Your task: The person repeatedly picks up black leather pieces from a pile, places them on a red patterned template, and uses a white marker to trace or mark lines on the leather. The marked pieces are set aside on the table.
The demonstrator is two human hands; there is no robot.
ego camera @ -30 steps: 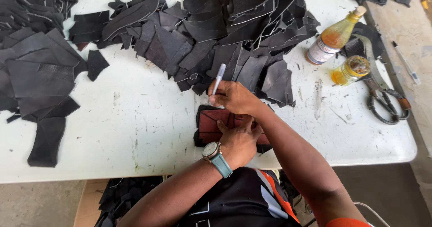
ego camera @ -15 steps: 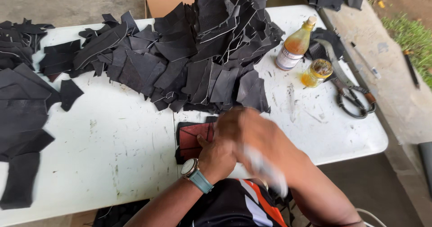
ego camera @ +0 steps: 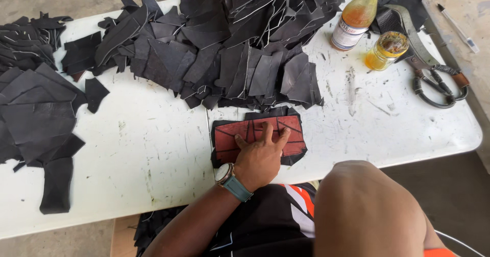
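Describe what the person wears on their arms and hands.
Both arms are bare, with no sleeves or gloves in view. The left hand has a wristwatch with a round pale face and a teal strap. The right arm shows only its upper part, close to the camera; its hand is out of view.

A tall amber glass bottle [ego camera: 356, 16] stands beside a small jar of yellow liquid [ego camera: 387, 51]; black-handled shears [ego camera: 434, 81] lie near them.

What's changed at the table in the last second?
The right hand, which held a pen over the reddish template, has pulled back out of sight; only the arm shows. The left hand stays pressed flat on the template. Black leather pieces, bottle and scissors are unmoved.
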